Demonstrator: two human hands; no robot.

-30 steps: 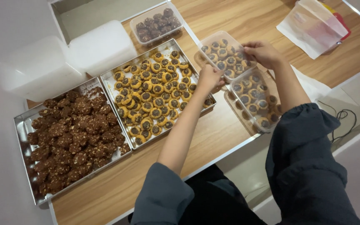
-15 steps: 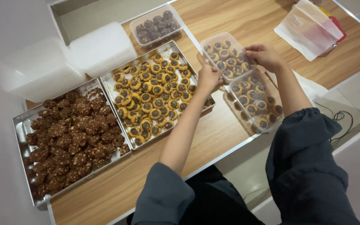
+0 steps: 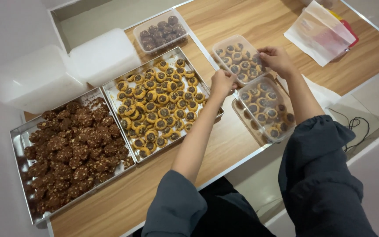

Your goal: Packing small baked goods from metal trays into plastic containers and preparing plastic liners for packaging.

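My left hand [image 3: 223, 83] grips the near corner of a clear plastic container [image 3: 237, 59] filled with round yellow cookies with dark centres. At its right edge, my right hand [image 3: 277, 59] pinches the rim. The container sits just beyond a second clear container [image 3: 266, 107] of the same cookies, which lies near the table's front edge. To the left of my left hand is a metal tray [image 3: 159, 101] packed with several rows of these cookies.
A metal tray of dark chocolate cookies [image 3: 71, 149] lies at the left. A small clear box of dark cookies [image 3: 161, 30] stands at the back. Two white plastic boxes [image 3: 104, 55] [image 3: 36, 79] sit behind the trays. A plastic bag [image 3: 321, 33] lies at the far right.
Both hands stay on the clear container; it has barely shifted, and the arms hold nearly the same pose.
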